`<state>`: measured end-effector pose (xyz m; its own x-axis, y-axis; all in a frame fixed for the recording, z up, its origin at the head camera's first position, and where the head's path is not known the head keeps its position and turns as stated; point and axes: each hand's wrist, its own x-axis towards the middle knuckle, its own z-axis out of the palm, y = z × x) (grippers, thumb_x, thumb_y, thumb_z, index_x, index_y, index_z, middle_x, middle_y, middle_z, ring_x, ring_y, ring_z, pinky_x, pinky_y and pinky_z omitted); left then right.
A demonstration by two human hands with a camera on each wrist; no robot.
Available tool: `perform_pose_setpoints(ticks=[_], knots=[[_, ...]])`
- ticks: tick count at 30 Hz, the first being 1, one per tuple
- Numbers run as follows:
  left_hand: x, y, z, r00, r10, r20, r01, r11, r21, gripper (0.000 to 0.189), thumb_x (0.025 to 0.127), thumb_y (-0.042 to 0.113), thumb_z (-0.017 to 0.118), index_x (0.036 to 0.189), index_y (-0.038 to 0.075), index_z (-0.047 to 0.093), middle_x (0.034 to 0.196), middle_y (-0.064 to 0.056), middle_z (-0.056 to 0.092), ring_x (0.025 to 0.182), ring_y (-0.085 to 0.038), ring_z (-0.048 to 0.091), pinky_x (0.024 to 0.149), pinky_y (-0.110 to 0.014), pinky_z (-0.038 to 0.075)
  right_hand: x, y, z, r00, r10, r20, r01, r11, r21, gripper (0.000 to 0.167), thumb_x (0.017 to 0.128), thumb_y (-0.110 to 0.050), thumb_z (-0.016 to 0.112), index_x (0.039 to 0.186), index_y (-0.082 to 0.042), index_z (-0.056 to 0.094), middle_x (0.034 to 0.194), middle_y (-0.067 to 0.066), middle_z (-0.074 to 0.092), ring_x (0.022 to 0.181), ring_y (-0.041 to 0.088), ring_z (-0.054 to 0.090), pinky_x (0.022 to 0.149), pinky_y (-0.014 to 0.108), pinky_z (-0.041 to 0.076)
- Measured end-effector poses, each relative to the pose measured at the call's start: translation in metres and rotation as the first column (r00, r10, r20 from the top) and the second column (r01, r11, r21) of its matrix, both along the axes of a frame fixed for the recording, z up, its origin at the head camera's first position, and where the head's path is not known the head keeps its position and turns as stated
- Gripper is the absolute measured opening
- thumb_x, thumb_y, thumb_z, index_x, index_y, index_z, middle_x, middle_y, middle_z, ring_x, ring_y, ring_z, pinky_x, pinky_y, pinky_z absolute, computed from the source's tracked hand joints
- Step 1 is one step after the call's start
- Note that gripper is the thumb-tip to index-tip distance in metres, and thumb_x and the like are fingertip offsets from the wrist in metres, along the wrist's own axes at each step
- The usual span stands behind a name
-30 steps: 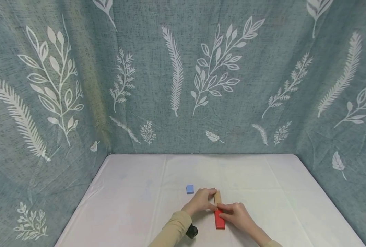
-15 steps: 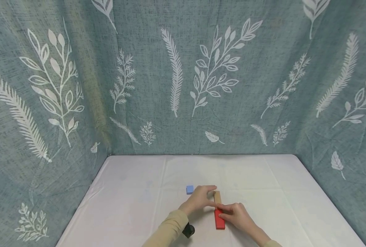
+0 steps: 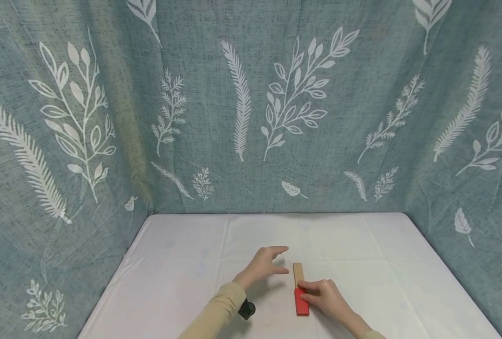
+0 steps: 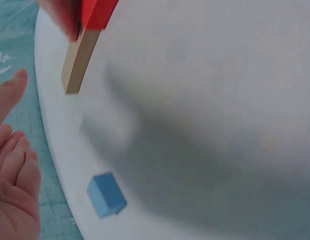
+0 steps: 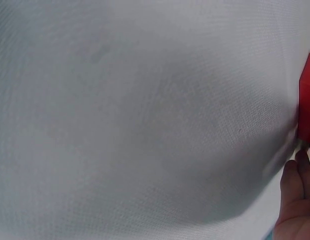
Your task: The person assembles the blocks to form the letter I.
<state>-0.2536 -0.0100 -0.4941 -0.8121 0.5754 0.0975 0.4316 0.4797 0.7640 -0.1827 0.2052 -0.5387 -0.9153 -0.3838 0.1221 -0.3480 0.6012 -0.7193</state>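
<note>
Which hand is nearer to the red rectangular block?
Right. The right hand touches the red rectangular block; the left hand is apart from it, off to its left and farther forward.

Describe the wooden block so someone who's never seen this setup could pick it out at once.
In the head view, find the white table before the patterned curtain. There the right hand grips a red block; the wooden block lies in line at its far end. Its tan colour sets it apart from that red block and the blue block.
</note>
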Motion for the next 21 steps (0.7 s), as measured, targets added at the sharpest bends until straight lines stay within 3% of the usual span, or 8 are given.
perform_pose_setpoints(ticks=[21], knots=[[-0.022, -0.043, 0.013, 0.996, 0.089, -0.006, -0.088, 0.995, 0.036, 0.052, 0.083, 0.014, 0.072, 0.130, -0.002, 0.055, 0.135, -0.017, 0.055, 0.125, -0.035, 0.052, 0.104, -0.042, 0.047, -0.002, 0.000, -0.002, 0.999, -0.014, 0.046, 0.015, 0.999, -0.029, 0.036, 0.082, -0.012, 0.072, 0.115, 0.003, 0.066, 0.114, 0.016, 0.068, 0.109, 0.031, 0.063, 0.085, 0.033, 0.058]])
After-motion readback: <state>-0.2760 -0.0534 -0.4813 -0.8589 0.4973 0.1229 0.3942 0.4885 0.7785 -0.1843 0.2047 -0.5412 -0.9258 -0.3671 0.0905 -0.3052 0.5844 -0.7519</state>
